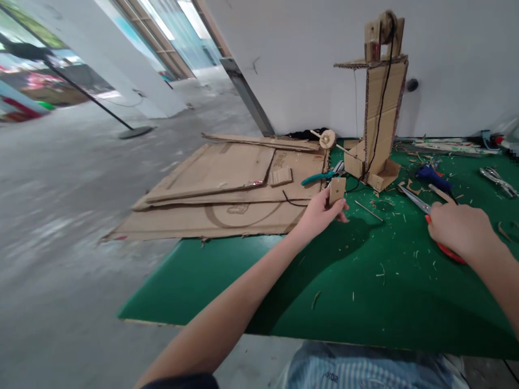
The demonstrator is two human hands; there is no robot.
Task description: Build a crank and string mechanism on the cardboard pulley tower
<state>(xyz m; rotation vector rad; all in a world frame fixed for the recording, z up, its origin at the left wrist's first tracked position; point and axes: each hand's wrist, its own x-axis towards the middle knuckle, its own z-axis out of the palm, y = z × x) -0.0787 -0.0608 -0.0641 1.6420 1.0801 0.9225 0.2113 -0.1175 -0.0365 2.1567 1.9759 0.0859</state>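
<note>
My left hand pinches a small cardboard piece with a dark hole in it, just above the green table. Right behind it lie teal-handled pliers. My right hand is closed on red-handled scissors, their blades pointing left and away from me. A pale strip shows by its fingers; I cannot tell whether it is held. Between the hands lies a thin rod. Beyond them stands a cardboard tower with a wheel on top and a black cord down its side.
Flat cardboard sheets cover the table's left part, with a small cardboard block on them. A cardboard wheel on a stick leans by the tower. A blue tool, metal tool and scraps lie on the green tabletop.
</note>
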